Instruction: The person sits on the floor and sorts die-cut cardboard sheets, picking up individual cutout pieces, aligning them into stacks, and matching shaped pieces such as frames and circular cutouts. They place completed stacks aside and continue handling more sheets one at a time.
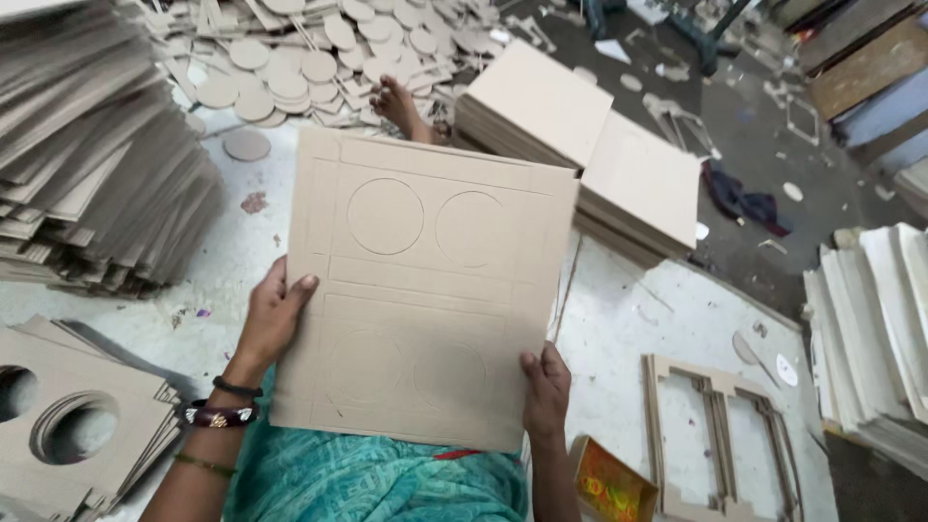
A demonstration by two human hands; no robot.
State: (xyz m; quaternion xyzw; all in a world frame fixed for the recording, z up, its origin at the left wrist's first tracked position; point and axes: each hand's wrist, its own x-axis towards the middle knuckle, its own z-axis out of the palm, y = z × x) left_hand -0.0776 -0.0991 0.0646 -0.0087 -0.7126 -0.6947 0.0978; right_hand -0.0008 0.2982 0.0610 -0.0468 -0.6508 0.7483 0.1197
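**Die-cut board held up between both hands**

I see the cardboard sheet (430, 290) raised in front of me, tilted slightly, its face scored with circles and straight lines. My left hand (271, 319) is closed on the sheet's left edge about halfway down, thumb lying on the face. My right hand (546, 387) grips the lower right edge near the corner, thumb on top as well. So the board spans the gap between the two hands, and most of it stands above them.

The sheet's bottom edge hangs over my teal garment (377, 478). Its top edge hides all but the toes of a bare foot (398, 104) on the floor beyond.

Around the board the room is tight on most sides. To the left, a tall slumping pile of sheets (97, 155) stands near; below it, a low stack of boards with round holes (77, 425) lies just beside my left forearm. Ahead lies a heap of punched-out discs (290, 68). To the upper right, two neat stacks of blank squares (580, 145) sit close to the sheet's top right corner. To the right, a patch of pale floor (628, 319) lies bare, bounded by a leftover frame cut-out (720, 435) and a small orange box (609, 488) by my right wrist.
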